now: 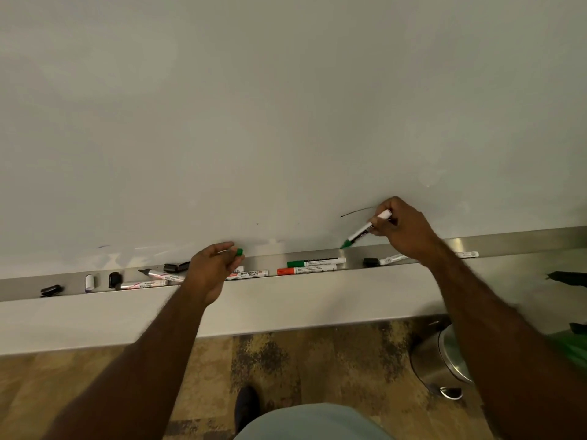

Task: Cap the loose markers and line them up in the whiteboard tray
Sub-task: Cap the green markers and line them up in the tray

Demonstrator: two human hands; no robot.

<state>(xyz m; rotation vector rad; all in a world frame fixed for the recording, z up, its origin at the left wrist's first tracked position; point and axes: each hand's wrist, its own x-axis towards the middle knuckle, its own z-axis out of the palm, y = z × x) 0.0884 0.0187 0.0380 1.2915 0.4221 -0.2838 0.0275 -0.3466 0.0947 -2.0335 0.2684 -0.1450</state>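
My right hand grips an uncapped white marker with a green tip, tilted down to the left above the metal whiteboard tray. My left hand pinches a green cap over the tray's middle. In the tray lie a capped green marker, a capped red marker, a white marker marked "whiteboard", two uncapped markers at the left, loose black caps and a white cap.
The whiteboard fills the upper view, with a short dark stroke beside my right hand. A black-capped marker and another white marker lie at the tray's right. A steel bin stands on the floor below.
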